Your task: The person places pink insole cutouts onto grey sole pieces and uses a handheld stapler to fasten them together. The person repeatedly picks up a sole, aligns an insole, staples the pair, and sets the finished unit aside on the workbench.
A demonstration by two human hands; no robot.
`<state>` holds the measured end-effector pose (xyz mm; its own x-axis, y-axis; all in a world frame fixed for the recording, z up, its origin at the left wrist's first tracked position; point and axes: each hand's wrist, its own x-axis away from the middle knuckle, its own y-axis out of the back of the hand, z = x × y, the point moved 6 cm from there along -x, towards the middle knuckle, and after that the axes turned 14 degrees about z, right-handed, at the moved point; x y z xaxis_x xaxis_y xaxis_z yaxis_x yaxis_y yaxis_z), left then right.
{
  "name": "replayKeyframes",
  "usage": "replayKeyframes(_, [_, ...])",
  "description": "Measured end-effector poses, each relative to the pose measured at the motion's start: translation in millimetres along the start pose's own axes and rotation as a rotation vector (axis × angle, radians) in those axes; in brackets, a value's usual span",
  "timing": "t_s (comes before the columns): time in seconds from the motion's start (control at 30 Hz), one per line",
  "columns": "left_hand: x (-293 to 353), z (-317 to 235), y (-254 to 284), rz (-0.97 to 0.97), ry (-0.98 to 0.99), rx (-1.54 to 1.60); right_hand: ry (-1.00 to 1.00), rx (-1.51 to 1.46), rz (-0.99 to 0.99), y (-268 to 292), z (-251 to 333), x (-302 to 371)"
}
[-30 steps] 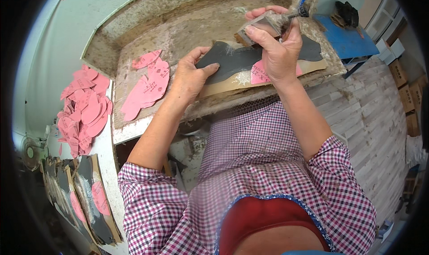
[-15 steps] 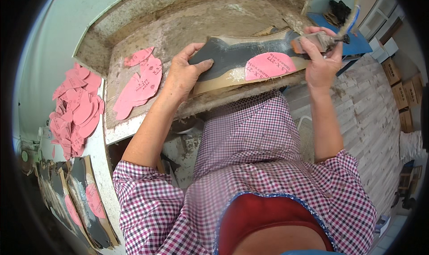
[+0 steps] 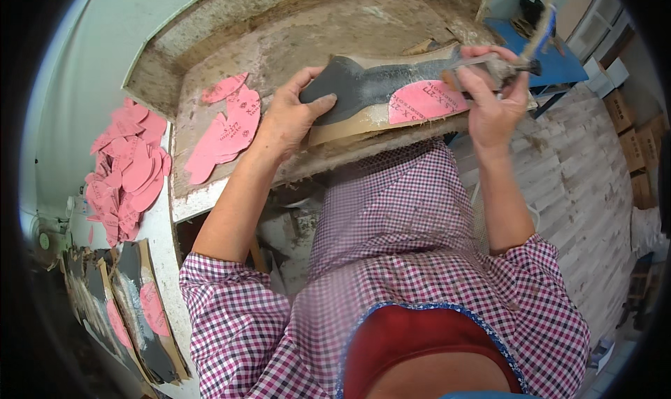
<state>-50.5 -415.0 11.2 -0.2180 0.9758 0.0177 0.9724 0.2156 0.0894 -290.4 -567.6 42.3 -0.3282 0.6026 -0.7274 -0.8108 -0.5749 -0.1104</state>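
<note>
Across the front of the stained worktop (image 3: 286, 46) lies a long dark grey sole-shaped sheet (image 3: 381, 84), backed by tan board. A rounded pink printed piece (image 3: 423, 102) sits on its near edge. My left hand (image 3: 297, 112) is closed on the sheet's left end, thumb on top and fingers behind. At the right end, my right hand (image 3: 493, 91) wraps round a greyish spray gun (image 3: 493, 70) with a hose (image 3: 544, 32) leading up from it. The gun is slightly blurred and close to the sheet's surface. Whitish residue marks the dark sheet.
Several loose pink pieces (image 3: 231, 130) lie on the worktop to the left. A bigger pink pile (image 3: 129, 172) rests on the side ledge, with more dark sheets (image 3: 140, 315) below it. A raised, crusted wall (image 3: 203, 28) borders the worktop; a blue table (image 3: 570, 63) stands right.
The spray gun has shifted slightly left over the sheet. The dark surface near its middle looks more evenly coated. My left hand keeps its hold. The whole view has shifted slightly.
</note>
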Motion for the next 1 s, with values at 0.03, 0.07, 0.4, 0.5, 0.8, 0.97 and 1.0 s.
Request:
replayKeyframes(0.03, [-2.0, 5.2, 2.3, -0.006, -0.019, 0.060, 0.017, 0.008, -0.018, 12.6, 1.6, -0.6])
replayKeyframes(0.07, [-3.9, 8.3, 4.5, -0.012, -0.038, 0.120, 0.033, 0.015, -0.035, 23.9, 4.4, -2.4])
replayKeyframes(0.4, [-26.8, -147.6, -16.9, -0.111, -0.619, -0.443, 0.211, -0.280, -0.033, 53.2, 50.8, -19.0])
replayKeyframes(0.5, [-12.3, -142.1, -38.1, 0.053, -0.808, -0.885, 0.202, -0.302, 0.007, 49.4, 58.6, -16.0])
replayKeyframes(0.8, [33.9, -26.2, -55.1, 0.077, -0.721, -1.296, -0.061, -0.462, 0.137, -5.3, 24.0, 7.2])
replayKeyframes(0.97, [34.3, -27.5, -56.7, 0.070, -0.801, -1.316, -0.129, -0.358, 0.142, -33.7, 10.6, 8.0])
replayKeyframes(1.0, [35.9, -26.6, -56.0, 0.066, -0.801, -1.320, -0.112, -0.301, 0.123, -27.0, 8.7, 5.4])
